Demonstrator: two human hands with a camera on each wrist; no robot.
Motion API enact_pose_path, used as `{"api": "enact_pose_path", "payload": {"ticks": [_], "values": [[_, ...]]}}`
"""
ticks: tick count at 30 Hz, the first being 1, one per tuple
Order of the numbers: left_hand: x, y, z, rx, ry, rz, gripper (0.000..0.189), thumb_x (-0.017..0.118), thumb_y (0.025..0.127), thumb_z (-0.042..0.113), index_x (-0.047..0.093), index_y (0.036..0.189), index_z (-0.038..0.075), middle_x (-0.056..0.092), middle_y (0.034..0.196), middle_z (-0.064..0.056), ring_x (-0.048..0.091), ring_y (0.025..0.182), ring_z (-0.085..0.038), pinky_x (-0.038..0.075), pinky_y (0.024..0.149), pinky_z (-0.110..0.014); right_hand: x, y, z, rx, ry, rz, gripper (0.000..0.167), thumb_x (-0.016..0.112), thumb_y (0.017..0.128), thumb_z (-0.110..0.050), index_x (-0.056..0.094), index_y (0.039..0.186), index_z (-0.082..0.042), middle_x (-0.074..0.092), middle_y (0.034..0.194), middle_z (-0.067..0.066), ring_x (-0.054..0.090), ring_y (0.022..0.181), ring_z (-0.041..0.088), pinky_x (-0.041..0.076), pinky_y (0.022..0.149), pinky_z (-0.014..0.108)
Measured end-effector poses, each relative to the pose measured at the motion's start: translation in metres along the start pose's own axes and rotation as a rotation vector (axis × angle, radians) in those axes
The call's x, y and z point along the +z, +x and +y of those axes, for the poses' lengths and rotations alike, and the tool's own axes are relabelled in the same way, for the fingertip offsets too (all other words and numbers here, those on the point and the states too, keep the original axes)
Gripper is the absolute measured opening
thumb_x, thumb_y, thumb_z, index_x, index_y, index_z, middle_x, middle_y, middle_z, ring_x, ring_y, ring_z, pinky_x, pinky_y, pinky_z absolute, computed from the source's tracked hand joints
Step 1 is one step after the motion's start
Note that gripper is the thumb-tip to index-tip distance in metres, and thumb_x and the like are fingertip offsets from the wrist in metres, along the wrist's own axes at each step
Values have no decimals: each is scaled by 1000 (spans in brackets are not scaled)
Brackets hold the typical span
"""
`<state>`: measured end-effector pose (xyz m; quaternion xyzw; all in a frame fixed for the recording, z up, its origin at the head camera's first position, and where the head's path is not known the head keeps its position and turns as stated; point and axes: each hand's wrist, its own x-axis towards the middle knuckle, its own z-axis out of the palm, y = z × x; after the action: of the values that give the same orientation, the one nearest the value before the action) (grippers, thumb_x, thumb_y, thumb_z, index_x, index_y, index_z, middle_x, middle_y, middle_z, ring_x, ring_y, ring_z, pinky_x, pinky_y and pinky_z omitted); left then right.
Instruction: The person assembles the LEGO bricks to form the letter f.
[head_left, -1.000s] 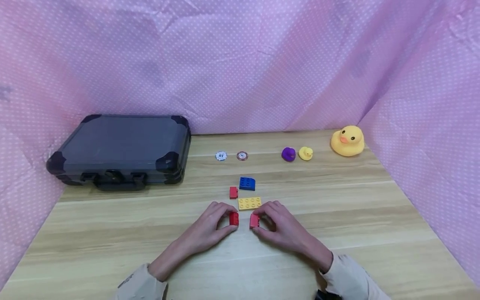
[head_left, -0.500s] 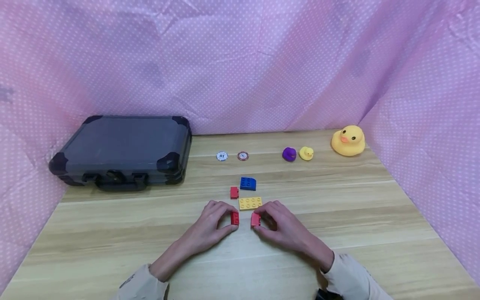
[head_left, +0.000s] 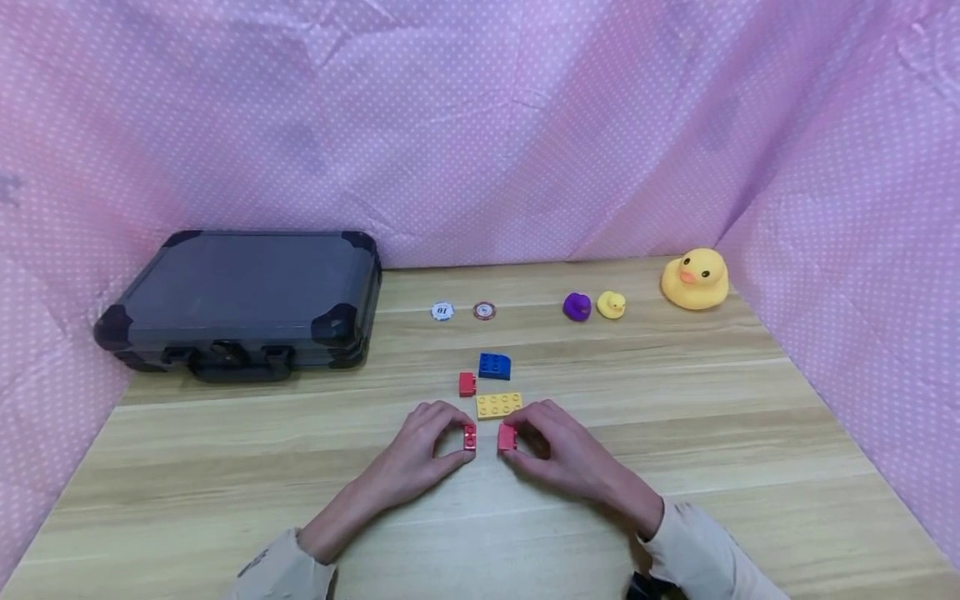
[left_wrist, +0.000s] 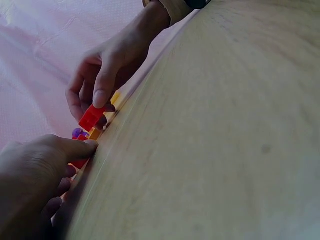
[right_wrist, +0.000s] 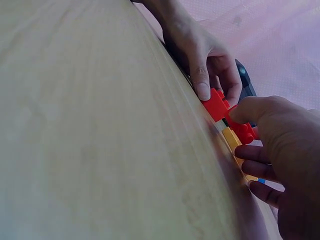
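Note:
My left hand [head_left: 426, 446] pinches a small red toy brick [head_left: 470, 437] between thumb and fingers, its studs facing up. Across a narrow gap, my right hand [head_left: 558, 450] pinches another red brick [head_left: 507, 437] whose studs point right, toward the palm. In the right wrist view that brick [right_wrist: 244, 131] shows between thumb and fingers. Just beyond both hands lies a flat yellow brick [head_left: 498, 406] with its studs up. Behind it are a third red brick [head_left: 467, 384], lying on its side, and a dark blue brick [head_left: 495, 366] with one rounded corner.
A grey case [head_left: 247, 292] with black corners stands at the back left. Behind the bricks lie a white chip [head_left: 442, 311] and a dark red chip [head_left: 484, 310]. A purple duck [head_left: 577, 307], a small yellow duck [head_left: 611, 305] and a larger duck [head_left: 694, 280] sit toward the right.
The red brick in my left hand has turned, so its studs now face up toward the head view. My right hand keeps its grip and has hardly moved.

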<state>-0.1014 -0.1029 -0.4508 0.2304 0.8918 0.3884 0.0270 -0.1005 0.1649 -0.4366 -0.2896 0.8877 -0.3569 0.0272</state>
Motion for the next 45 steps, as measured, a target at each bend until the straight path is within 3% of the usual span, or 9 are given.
{"api": "enact_pose_path", "payload": {"ticks": [9,18,24,36,45], "values": [[-1,1,2,-22,-8,0,35,86,87,23,68,118,19,61,112,10,51,106,-13,47,93,-41,0,6,-7,3,32,-28,37,77,96,-33,67,129,-19,64,119,-11,56,105,8,53,91,33],[-1,1,1,-32,-25,-1,34,86,87,22,68,116,20,61,112,10,50,106,-13,47,91,-40,2,15,-12,-94,46,-30,36,79,94,-22,65,127,-20,63,116,-11,57,107,11,52,91,33],[0,2,0,-32,-49,-7,34,86,87,23,68,115,22,60,112,12,49,107,-12,47,93,-41,6,20,-13,-133,17,-25,37,80,93,-22,65,126,-20,62,116,-11,56,104,12,51,87,31],[0,1,-3,26,-14,-1,36,86,88,24,67,118,21,61,113,12,50,107,-11,48,92,-39,12,27,-16,-169,-56,-22,38,81,91,-24,67,126,-18,63,117,-7,55,105,10,51,89,31],[0,1,-4,52,-3,6,36,86,88,23,67,119,20,63,114,11,51,109,-12,48,95,-41,15,30,-16,-173,-45,-19,41,82,91,-24,65,127,-17,62,116,-8,53,107,11,51,89,31]]}}
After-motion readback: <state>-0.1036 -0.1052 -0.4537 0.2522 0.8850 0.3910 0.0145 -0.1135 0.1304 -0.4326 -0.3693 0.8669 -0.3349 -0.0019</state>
